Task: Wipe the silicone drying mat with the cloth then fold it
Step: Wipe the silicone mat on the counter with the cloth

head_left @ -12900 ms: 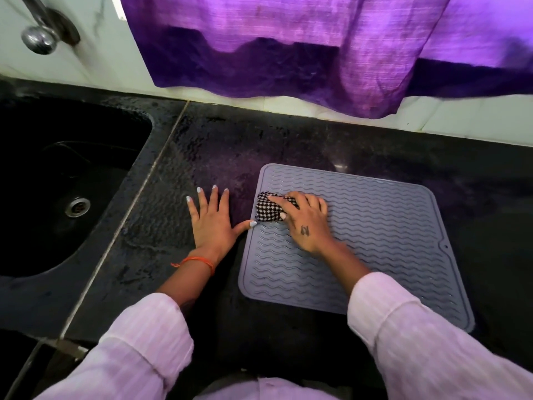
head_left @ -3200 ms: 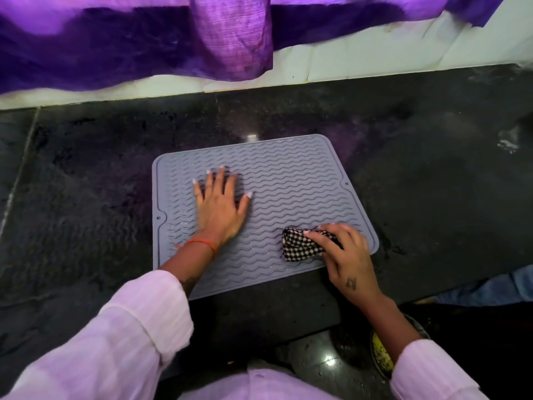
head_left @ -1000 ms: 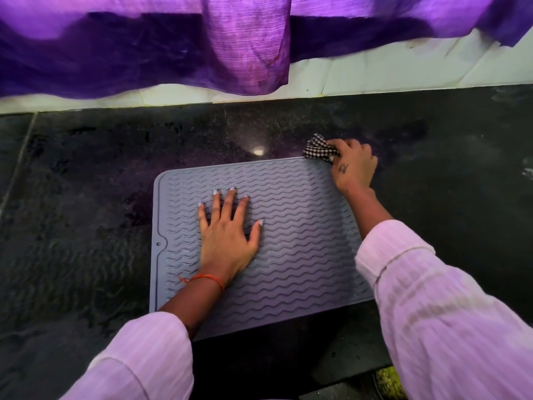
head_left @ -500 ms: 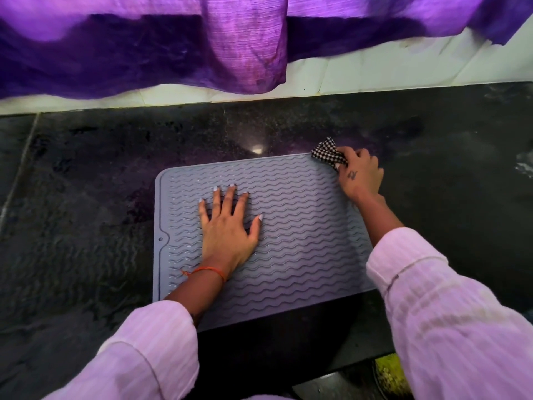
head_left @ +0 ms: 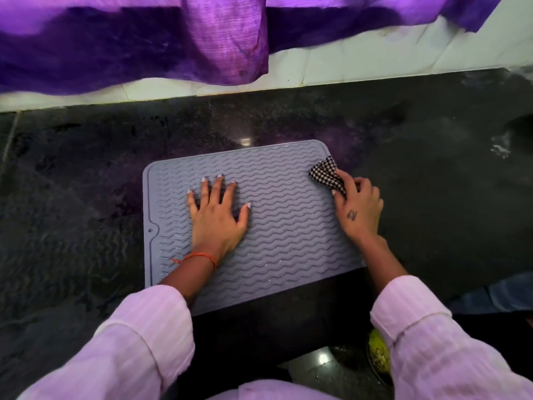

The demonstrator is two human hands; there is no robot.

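Pinching a bunched checkered cloth (head_left: 327,176), the right hand (head_left: 356,209) works the far right corner of the grey silicone drying mat (head_left: 288,241), which lies flat on the dark stone counter (head_left: 86,226). The left hand (head_left: 217,216) presses the mat's middle with fingers spread flat, holding nothing. The mat looks light, floppy and grippy, probably sliding unless pinned. For folding, the edge beside the cloth hand seems the best hold.

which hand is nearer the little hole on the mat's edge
Left. The left hand lies flat mid-mat, just right of the hole. The right hand grips the cloth at the mat's opposite edge.
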